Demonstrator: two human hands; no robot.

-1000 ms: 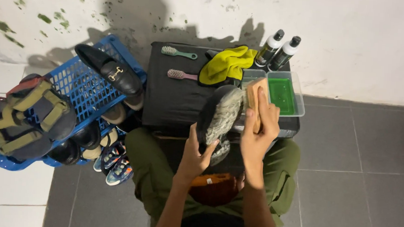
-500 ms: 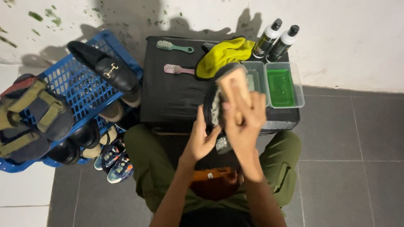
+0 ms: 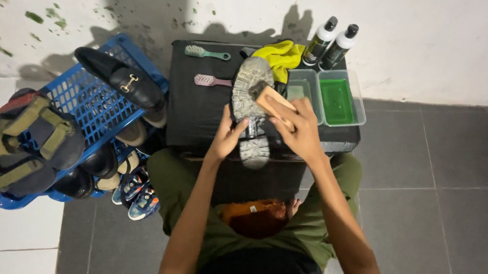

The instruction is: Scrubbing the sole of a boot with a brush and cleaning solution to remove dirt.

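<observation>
Rough, dusty rubber boot sole [image 3: 250, 106]; wooden brush [image 3: 273, 104]; glossy black leather loafer [image 3: 120, 80].

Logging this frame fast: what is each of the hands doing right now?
Left hand: closed on the shoe, steadying it sole-up.
Right hand: closed on a wooden brush, pressed on the sole.

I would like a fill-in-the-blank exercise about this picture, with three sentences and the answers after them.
1. The right hand presses a wooden brush against the ____ of the shoe.
2. The cloth behind the shoe is ____ in colour.
3. The black loafer lies on a ____ plastic basket.

Missing words: sole; yellow; blue
</observation>
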